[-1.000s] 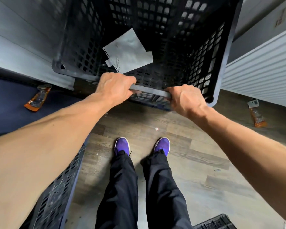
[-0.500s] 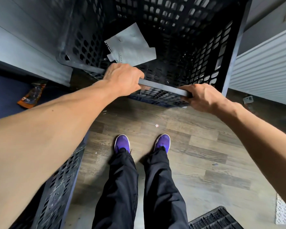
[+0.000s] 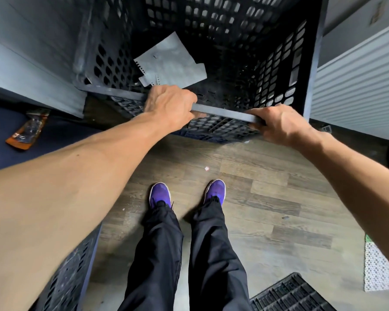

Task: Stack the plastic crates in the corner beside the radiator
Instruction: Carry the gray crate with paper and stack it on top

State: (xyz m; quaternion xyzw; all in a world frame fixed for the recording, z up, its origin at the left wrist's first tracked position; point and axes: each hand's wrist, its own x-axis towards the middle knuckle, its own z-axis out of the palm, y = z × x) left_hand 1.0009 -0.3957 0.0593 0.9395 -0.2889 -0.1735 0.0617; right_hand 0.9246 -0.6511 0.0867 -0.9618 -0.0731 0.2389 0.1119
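- The crate (image 3: 234, 41) has shifted since a second ago: its right wall now sits just beside the radiator (image 3: 357, 86), and the strip of floor (image 3: 256, 187) seen between them earlier is mostly covered.
- The right hand (image 3: 281, 124) has slid outward along the near rim (image 3: 222, 112), so the hands are spaced wider than before. The left hand (image 3: 171, 106) is on about the same spot.
- My read: the crate is essentially in the corner, between the grey wall on the left and the radiator. This looks like final seating or squaring up, not carrying.
- A lattice shows under the near rim. I can't tell whether it's this crate's own outer wall or another crate underneath.
- Left hand: fingers curled over the near rim and clamped on it, knuckles up.
- Right hand: wrapped round the right end of the same rim, thumb side toward the camera, firm grip.
- Loose paper (image 3: 169, 63) lies inside the crate, by the left wall.
- More to stack, by the look of it: one crate at lower left (image 3: 70, 277), and part of another at lower right (image 3: 290, 295).
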